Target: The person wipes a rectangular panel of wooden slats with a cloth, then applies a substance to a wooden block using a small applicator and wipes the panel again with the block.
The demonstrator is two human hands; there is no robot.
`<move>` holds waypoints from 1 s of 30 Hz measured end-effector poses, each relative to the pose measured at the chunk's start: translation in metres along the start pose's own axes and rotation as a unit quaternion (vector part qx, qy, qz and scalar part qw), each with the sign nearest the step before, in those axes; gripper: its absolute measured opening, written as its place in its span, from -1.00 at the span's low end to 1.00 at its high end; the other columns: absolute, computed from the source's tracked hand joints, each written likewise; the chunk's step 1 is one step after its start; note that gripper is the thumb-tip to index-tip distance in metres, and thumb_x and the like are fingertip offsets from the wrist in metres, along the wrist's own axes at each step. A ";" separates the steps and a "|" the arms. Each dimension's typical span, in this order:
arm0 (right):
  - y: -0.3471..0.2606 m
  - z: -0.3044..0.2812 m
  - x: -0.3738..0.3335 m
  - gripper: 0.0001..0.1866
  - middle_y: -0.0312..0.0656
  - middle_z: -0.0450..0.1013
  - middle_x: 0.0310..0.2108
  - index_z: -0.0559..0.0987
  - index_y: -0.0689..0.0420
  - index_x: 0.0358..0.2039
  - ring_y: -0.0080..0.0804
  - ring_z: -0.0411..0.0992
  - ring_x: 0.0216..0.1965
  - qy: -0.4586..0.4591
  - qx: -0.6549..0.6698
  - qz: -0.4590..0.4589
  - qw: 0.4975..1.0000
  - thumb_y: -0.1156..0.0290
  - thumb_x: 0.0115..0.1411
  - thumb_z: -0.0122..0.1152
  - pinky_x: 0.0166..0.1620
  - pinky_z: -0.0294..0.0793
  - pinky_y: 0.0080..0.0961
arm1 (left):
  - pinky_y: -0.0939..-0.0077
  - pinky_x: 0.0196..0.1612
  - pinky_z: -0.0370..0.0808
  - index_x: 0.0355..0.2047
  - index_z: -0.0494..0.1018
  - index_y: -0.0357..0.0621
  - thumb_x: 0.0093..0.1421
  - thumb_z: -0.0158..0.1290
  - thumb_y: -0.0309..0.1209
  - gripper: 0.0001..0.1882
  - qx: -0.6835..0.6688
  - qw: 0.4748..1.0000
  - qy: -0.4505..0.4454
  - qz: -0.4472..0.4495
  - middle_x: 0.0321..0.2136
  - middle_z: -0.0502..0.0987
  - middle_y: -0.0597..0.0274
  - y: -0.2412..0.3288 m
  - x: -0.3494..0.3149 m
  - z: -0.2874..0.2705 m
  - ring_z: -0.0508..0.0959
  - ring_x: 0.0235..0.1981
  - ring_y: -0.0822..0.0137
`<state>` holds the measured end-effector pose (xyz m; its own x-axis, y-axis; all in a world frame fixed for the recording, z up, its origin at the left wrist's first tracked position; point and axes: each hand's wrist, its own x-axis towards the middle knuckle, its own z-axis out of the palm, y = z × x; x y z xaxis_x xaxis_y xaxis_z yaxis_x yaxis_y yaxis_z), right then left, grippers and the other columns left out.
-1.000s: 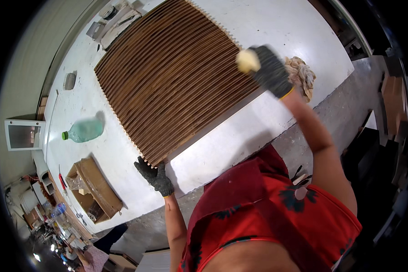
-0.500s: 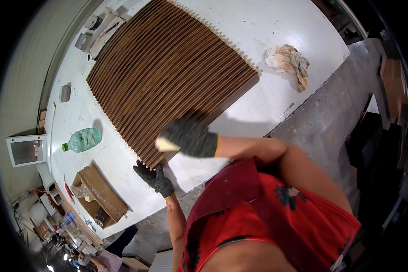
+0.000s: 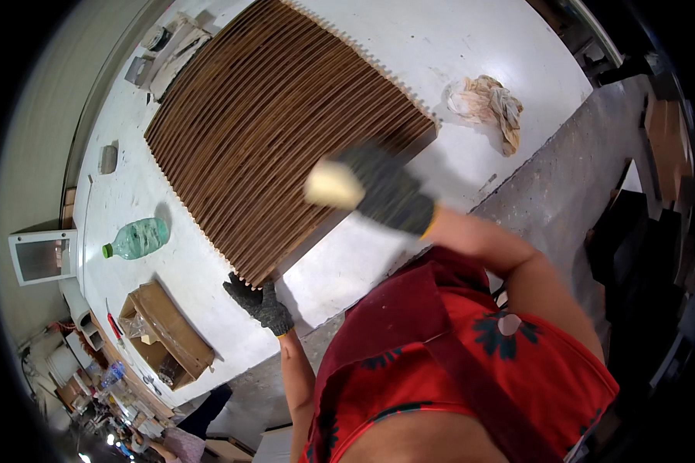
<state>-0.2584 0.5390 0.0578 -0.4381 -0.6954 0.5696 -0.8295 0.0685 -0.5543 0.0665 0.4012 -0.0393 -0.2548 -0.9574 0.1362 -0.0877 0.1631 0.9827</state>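
Observation:
A broad row of dark brown wooden strips (image 3: 286, 116), packed side by side with notched pale ends, lies on a white table (image 3: 471, 38). At its near left corner, my gloved left hand (image 3: 264, 306) grips the strip ends, fingers on one side and thumb on the other. My right hand (image 3: 390, 189), in the same dark grey knit glove, is smeared by motion over the near edge of the strips. It holds a pale cream block (image 3: 333, 185), whose exact kind I cannot make out; whether it touches the wood is also unclear.
A green-tinted plastic bottle (image 3: 140, 238) lies left of the strips, with an open cardboard box (image 3: 170, 333) nearer me. A stained crumpled rag (image 3: 490, 108) rests on the right. Beyond the table's right edge is grey floor (image 3: 548, 174). Another person (image 3: 181, 444) appears at lower left.
My right hand has swept to the right and away from me along the strips' near edge, carrying the pale block. My left hand keeps its place at the corner.

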 end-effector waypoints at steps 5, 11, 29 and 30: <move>-0.078 0.075 -0.015 -0.70 -0.19 0.40 -0.22 0.52 0.05 -0.17 -0.26 0.40 -0.17 -0.253 0.140 -0.064 0.955 0.33 0.05 0.19 -0.10 0.41 -0.27 | 0.20 0.21 0.26 0.35 -0.15 -0.19 0.04 0.15 -0.70 -0.05 0.051 0.999 -0.017 0.005 0.27 0.16 0.02 -0.002 0.002 -0.001 0.23 0.24 0.12; -0.015 0.005 -0.011 -0.85 -0.22 0.48 -0.43 0.56 -0.05 -0.31 -0.20 0.46 -0.32 -0.072 0.093 -0.043 0.992 0.35 0.10 0.07 -0.19 0.46 -0.28 | 0.21 0.22 0.25 0.34 -0.16 -0.20 0.05 0.17 -0.66 -0.05 -0.016 1.000 -0.001 -0.005 0.28 0.13 0.04 0.007 -0.001 0.005 0.20 0.25 0.14; -0.087 0.085 0.001 -0.52 -0.11 0.38 -0.27 0.48 0.11 -0.13 -0.16 0.37 -0.19 -0.144 0.207 -0.050 0.966 0.32 -0.12 0.33 -0.08 0.40 -0.26 | 0.26 0.26 0.20 0.35 -0.16 -0.11 -0.02 0.21 -0.70 0.02 -0.012 1.000 -0.011 -0.016 0.32 0.06 0.10 -0.006 0.004 -0.003 0.14 0.29 0.18; -0.102 0.101 -0.001 -0.57 -0.11 0.38 -0.28 0.47 0.11 -0.16 -0.17 0.36 -0.19 -0.144 0.220 -0.077 0.962 0.34 -0.11 0.28 -0.09 0.40 -0.28 | 0.27 0.28 0.17 0.34 -0.12 -0.14 0.11 0.14 -0.60 -0.12 -0.011 1.000 -0.019 0.009 0.31 0.07 0.10 -0.008 0.002 -0.003 0.17 0.27 0.18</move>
<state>-0.1379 0.4606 0.0526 -0.1544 -0.8464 0.5097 -0.6219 -0.3176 -0.7158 0.0698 0.3969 -0.0460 -0.2933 -0.9442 0.1500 -0.0612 0.1752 0.9826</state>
